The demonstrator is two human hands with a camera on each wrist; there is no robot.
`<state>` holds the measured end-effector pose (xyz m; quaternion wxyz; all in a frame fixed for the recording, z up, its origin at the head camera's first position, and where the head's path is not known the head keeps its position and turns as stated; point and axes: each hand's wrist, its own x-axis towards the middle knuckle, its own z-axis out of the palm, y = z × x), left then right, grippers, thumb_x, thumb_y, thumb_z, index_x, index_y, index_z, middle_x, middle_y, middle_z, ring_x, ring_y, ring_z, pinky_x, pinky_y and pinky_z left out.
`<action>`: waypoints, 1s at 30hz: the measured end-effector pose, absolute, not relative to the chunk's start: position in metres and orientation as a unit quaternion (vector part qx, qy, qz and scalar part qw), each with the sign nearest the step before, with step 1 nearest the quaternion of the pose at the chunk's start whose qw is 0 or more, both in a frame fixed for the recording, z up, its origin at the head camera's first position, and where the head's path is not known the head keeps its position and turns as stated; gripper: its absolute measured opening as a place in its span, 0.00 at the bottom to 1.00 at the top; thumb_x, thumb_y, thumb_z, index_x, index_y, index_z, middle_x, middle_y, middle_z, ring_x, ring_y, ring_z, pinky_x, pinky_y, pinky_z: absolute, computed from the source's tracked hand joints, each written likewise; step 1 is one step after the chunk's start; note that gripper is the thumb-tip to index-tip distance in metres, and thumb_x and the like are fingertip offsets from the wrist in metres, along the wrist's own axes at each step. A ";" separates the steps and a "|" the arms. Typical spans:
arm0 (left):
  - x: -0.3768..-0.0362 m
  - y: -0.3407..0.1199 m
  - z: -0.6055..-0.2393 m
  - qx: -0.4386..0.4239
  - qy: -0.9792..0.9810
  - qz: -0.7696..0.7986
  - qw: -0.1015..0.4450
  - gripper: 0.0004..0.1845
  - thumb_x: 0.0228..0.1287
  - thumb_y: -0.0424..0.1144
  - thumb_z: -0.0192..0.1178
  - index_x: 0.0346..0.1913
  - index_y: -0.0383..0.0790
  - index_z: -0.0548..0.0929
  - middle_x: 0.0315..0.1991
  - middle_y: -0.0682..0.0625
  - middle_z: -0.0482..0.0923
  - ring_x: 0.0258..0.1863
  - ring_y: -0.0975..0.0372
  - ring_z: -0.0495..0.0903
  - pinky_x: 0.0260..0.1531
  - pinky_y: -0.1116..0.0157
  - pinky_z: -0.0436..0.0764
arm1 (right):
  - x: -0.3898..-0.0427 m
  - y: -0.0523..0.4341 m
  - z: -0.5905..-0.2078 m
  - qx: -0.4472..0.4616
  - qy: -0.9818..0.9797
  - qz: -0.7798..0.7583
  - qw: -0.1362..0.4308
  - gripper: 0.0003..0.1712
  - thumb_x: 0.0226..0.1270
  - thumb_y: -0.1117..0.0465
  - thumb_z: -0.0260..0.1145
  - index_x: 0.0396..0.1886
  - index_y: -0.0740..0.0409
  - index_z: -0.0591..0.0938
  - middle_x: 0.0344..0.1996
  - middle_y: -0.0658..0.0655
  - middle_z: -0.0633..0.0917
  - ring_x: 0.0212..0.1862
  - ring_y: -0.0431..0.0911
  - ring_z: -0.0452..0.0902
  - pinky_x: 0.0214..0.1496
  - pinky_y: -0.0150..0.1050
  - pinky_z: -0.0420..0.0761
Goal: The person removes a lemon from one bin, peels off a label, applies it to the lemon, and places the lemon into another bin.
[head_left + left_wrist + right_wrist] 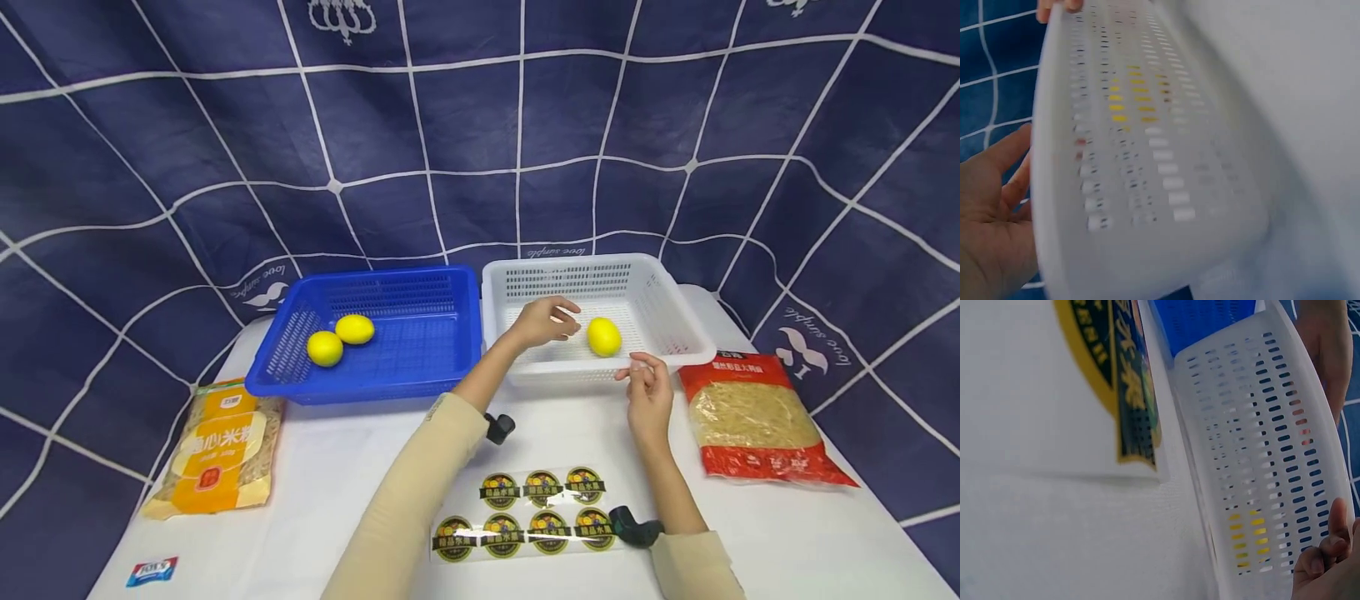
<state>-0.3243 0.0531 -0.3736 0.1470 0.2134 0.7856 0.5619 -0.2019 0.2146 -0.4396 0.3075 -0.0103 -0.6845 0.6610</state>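
A yellow lemon (603,337) lies alone in the white slotted basket (675,329). My left hand (564,320) reaches into this basket just left of the lemon, with relaxed fingers that hold nothing. In the left wrist view its open palm (988,219) sits behind the basket's wall (1166,187). My right hand (636,367) pinches the basket's front rim, just right of the lemon. In the right wrist view its fingertips (1329,553) curl at the rim of the basket wall (1272,444), and the lemon (1249,536) shows yellow through the slots.
A blue basket (420,367) on the left holds two lemons (355,328) (325,347). A yellow noodle bag (217,450) lies at the left and a red noodle bag (753,417) at the right. A sheet of round stickers (525,512) lies between my forearms.
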 end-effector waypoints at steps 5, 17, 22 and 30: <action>-0.295 0.003 -0.361 0.243 0.778 0.572 0.090 0.15 0.58 0.33 0.63 0.49 0.35 0.79 0.42 0.42 0.80 0.40 0.54 0.82 0.38 0.68 0.82 | -0.202 0.216 -0.440 -0.004 -0.683 0.664 0.303 0.12 0.70 0.71 0.49 0.49 0.76 0.70 0.21 0.64 0.79 0.16 0.38 0.56 0.14 0.30 0.54; -0.201 -0.148 -0.365 0.088 0.774 0.603 -0.173 0.24 0.56 0.30 0.64 0.57 0.31 0.74 0.46 0.35 0.77 0.45 0.52 0.78 0.45 0.69 0.79 | -0.197 0.211 -0.434 -0.016 -0.672 0.677 0.300 0.14 0.68 0.72 0.51 0.50 0.77 0.69 0.19 0.50 0.81 0.16 0.36 0.58 0.15 0.26 0.57; -0.194 -0.196 -0.405 -0.105 0.773 0.539 -0.318 0.24 0.58 0.37 0.64 0.58 0.38 0.73 0.35 0.45 0.78 0.32 0.66 0.75 0.31 0.79 0.75 | -0.196 0.211 -0.434 -0.053 -0.683 0.671 0.282 0.13 0.67 0.71 0.54 0.51 0.72 0.71 0.19 0.49 0.81 0.19 0.37 0.61 0.18 0.25 0.60; -0.192 -0.222 -0.440 -0.209 0.744 0.547 -0.322 0.26 0.63 0.48 0.58 0.63 0.45 0.68 0.32 0.48 0.71 0.26 0.69 0.71 0.25 0.81 0.72 | -0.201 0.209 -0.439 -0.088 -0.715 0.641 0.265 0.11 0.67 0.67 0.57 0.47 0.60 0.75 0.19 0.44 0.80 0.17 0.35 0.60 0.17 0.27 0.57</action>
